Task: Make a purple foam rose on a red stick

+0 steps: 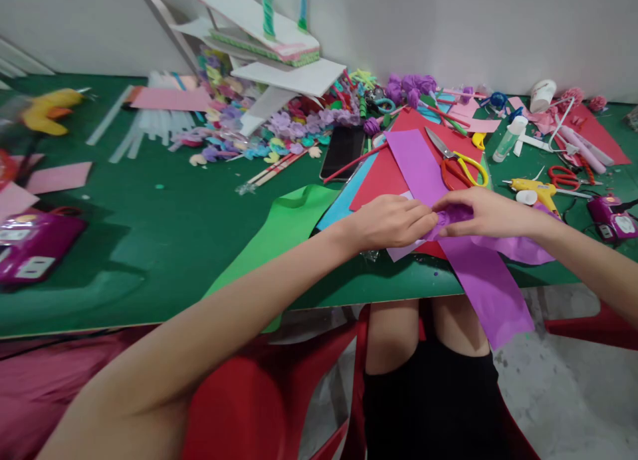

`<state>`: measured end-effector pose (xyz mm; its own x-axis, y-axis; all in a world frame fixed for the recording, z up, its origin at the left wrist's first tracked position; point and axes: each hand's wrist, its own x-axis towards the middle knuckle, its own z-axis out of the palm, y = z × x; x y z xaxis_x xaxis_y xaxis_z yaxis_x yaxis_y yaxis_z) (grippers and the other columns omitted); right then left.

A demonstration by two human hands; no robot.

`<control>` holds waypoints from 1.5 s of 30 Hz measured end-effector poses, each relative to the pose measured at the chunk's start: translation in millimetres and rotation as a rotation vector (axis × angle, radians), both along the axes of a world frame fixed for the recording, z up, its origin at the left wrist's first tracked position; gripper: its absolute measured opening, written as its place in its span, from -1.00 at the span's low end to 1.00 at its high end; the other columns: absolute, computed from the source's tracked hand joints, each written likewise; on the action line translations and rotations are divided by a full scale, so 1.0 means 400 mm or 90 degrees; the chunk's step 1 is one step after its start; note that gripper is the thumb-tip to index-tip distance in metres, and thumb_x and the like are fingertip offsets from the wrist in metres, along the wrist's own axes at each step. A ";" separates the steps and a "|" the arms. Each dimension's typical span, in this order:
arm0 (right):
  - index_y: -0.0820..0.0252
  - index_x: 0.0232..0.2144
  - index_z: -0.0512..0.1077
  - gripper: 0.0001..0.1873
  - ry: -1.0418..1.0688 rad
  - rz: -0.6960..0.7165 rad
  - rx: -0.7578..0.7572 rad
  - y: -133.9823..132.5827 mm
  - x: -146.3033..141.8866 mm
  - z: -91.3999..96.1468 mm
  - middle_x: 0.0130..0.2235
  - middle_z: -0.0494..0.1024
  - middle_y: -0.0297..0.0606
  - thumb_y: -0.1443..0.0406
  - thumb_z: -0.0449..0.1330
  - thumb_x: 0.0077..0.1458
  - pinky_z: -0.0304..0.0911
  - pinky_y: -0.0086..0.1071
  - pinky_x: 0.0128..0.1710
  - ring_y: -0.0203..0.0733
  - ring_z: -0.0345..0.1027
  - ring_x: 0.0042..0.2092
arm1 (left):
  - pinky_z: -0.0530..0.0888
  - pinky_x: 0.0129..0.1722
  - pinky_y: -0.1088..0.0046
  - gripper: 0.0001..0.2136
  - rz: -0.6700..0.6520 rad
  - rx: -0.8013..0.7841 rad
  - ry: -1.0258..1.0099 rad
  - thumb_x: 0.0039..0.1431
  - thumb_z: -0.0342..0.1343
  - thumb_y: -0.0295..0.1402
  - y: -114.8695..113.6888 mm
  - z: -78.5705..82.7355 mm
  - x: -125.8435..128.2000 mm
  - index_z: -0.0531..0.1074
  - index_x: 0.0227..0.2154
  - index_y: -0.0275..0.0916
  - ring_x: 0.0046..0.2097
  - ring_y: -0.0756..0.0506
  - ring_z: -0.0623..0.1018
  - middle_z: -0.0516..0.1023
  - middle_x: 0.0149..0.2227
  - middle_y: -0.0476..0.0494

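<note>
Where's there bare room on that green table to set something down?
The broad patch of green table between the purple device and the green sheet, apart from small scraps. It's crowded around the left hand and right hand, with purple paper and scissors close by.

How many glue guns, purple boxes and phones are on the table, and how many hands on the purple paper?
Yellow glue guns: 2
Purple boxes: 2
Black phone: 1
Hands on purple paper, left hand and right hand: 2
Total: 7
</note>
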<state>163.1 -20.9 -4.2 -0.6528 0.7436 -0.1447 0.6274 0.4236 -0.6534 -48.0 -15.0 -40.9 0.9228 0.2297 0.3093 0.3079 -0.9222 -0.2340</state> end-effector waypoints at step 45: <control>0.04 -0.43 0.50 -0.75 -0.057 0.048 0.601 -0.027 0.008 0.001 -0.49 0.55 -0.46 0.31 0.03 0.16 -0.03 0.00 0.10 -0.29 0.36 -0.40 | 0.52 -0.31 0.48 -0.78 0.281 -1.203 -0.670 -0.08 0.25 -0.36 -0.045 0.039 0.050 0.43 -0.35 -0.33 -0.40 0.05 0.52 0.50 -0.45 -0.01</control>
<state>166.3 -31.9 -3.9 -0.7201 0.5347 0.4422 0.6076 0.7936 0.0298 -28.1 -32.9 -25.2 0.4399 0.8610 -0.2553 -0.1215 0.3387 0.9330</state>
